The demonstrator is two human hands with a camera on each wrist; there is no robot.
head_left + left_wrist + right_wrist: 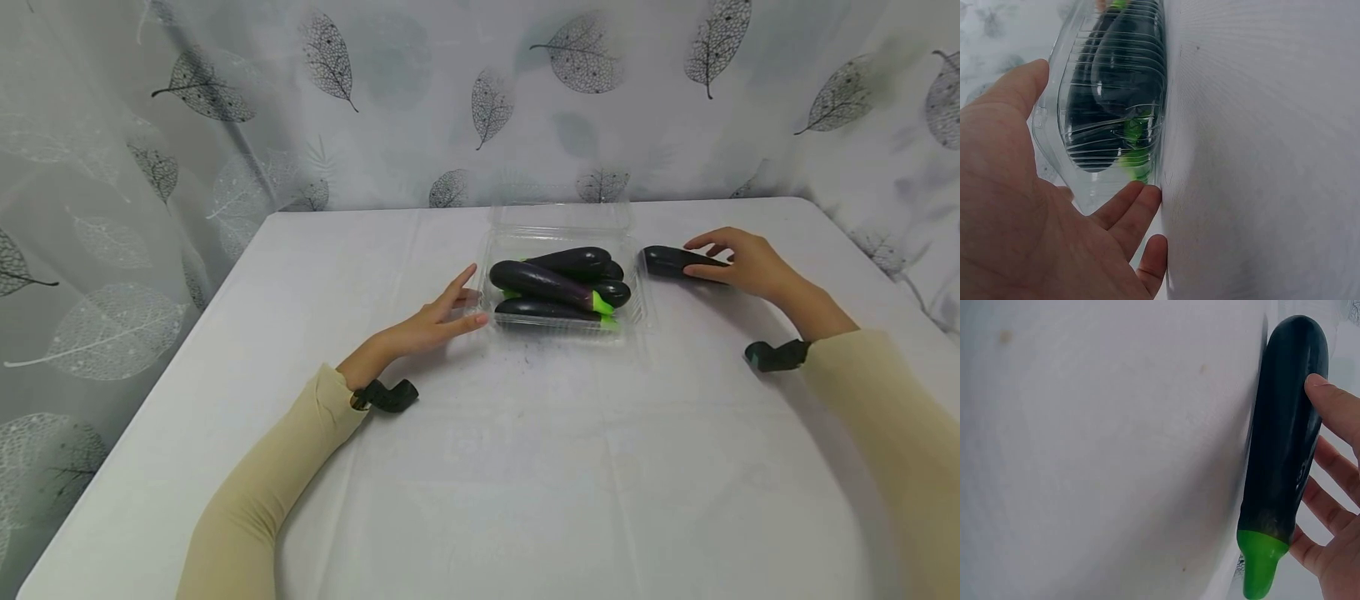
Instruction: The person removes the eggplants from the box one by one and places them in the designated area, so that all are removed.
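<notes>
The eggplant [672,261] lies near the tabletop's [525,467] far right edge; your right hand's [742,262] fingers curl around it, your left hand [435,321] touches the clear tray [637,312] with straight fingers.

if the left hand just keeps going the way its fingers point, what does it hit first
Most likely the clear plastic container. The left hand lies open with straight fingers aimed at its near left corner, and in the wrist view they already seem to touch its wall. The eggplants lie behind that wall.
</notes>
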